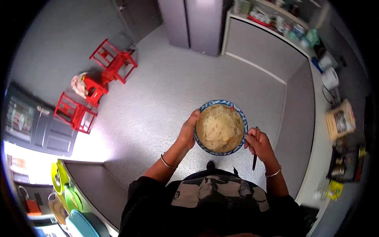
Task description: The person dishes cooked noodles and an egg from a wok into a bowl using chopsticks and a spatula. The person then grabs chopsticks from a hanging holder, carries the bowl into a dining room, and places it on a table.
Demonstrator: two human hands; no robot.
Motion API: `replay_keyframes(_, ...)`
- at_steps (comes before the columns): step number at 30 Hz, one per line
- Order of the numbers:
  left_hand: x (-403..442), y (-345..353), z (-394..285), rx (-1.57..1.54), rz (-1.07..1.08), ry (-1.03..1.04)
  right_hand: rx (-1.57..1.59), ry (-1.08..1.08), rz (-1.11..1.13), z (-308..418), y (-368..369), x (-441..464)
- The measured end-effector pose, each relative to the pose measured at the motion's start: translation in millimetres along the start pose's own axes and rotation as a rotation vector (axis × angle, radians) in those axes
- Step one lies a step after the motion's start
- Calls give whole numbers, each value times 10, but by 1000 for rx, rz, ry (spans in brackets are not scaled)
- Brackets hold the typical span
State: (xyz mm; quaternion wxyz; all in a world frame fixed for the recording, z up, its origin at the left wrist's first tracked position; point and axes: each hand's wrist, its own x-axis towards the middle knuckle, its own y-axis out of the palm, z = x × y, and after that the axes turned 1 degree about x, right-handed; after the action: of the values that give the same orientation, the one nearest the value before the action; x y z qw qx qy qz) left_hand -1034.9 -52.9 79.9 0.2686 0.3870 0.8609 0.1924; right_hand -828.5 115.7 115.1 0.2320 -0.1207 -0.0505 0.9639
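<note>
A blue-and-white patterned bowl (201,147) filled with pale noodles (219,127) in broth is held in front of my body, over the floor. My left hand (188,131) grips its left rim, thumb on top. At the right rim, my right hand (259,145) has its fingers closed around dark chopsticks (254,162), which point downward, and it is against or very near the bowl. Small red and orange bits show at the edge of the noodles.
Red chairs (114,65) and a red stool (94,91) stand at the left wall. A grey fridge (197,23) is ahead. Counters (312,173) run along the right with racks and containers. Coloured basins (81,225) sit on the lower left counter.
</note>
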Motion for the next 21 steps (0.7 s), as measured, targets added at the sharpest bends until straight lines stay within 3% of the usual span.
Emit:
replay_keyframes(9,590,-905,-597,-66,-251,139,-90,-60,257,352,486,1610)
replay_keyframes(21,2462,-2232,-2364,-148,-349,238,-62,-31,408,1164,1312,4685)
